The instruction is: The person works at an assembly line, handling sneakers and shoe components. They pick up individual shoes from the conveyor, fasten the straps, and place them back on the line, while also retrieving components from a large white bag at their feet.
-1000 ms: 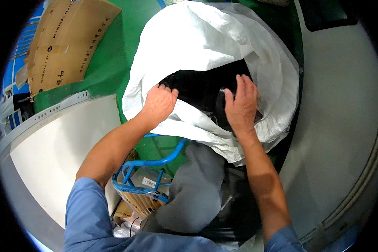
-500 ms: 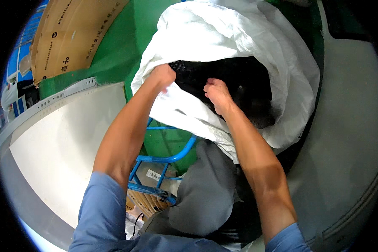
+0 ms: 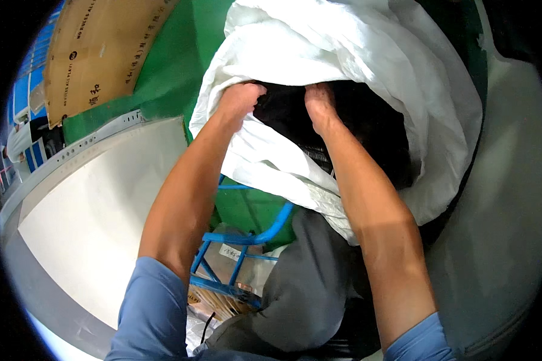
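A large white woven sack [image 3: 289, 45] lies with its mouth turned toward me. Black material [image 3: 367, 126] fills the opening; parts of it look glossy, and its kind is hard to make out. My left hand [image 3: 241, 100] is closed at the left side of the sack's mouth, gripping the rim where it meets the black material. Inside the opening, my right hand [image 3: 320, 103] is curled against the black material near the far rim. Its fingertips are partly hidden, and what they hold does not show.
Below the sack is a blue metal frame [image 3: 277, 225] near my grey trouser leg [image 3: 310, 283]. A brown cardboard box [image 3: 102, 54] stands at the far left on green floor [image 3: 177, 66]. To the left curves a white panel [image 3: 96, 204], to the right a grey surface [image 3: 506, 180].
My right hand has moved farther into the sack's mouth, toward its far rim. My left hand stays at the left rim. The sack's opening appears wider on the right.
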Motion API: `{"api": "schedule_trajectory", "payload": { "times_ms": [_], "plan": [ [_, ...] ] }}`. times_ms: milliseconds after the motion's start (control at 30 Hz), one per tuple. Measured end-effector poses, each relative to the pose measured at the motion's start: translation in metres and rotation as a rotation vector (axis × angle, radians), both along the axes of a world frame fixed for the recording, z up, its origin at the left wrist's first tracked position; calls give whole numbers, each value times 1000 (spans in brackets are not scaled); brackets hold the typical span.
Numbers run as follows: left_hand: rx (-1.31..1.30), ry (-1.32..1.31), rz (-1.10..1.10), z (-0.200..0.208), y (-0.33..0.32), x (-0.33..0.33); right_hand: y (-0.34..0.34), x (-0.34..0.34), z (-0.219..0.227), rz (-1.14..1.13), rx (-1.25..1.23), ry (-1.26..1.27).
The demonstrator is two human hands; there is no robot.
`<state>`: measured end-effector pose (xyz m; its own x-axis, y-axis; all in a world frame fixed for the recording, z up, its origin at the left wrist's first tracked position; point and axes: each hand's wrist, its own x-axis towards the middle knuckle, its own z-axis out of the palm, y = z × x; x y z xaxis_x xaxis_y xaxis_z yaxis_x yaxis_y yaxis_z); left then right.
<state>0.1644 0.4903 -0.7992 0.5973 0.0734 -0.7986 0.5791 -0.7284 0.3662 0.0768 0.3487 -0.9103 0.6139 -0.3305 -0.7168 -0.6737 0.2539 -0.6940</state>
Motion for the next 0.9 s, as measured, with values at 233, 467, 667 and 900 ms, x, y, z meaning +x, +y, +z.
{"api": "schedule_trajectory", "payload": {
  "times_ms": [233,467,667,900],
  "plan": [
    [-200,168,334,-6,12,15,8,16,29,14,149,35],
    [-606,309,369,12,38,-9,6,-77,96,-46,61,-377],
    [-622,204,181,-20,31,-29,17,-120,117,1,-203,-489],
    [-773,174,183,-16,16,-37,5,-126,132,128,-461,-562]
  ]
}}
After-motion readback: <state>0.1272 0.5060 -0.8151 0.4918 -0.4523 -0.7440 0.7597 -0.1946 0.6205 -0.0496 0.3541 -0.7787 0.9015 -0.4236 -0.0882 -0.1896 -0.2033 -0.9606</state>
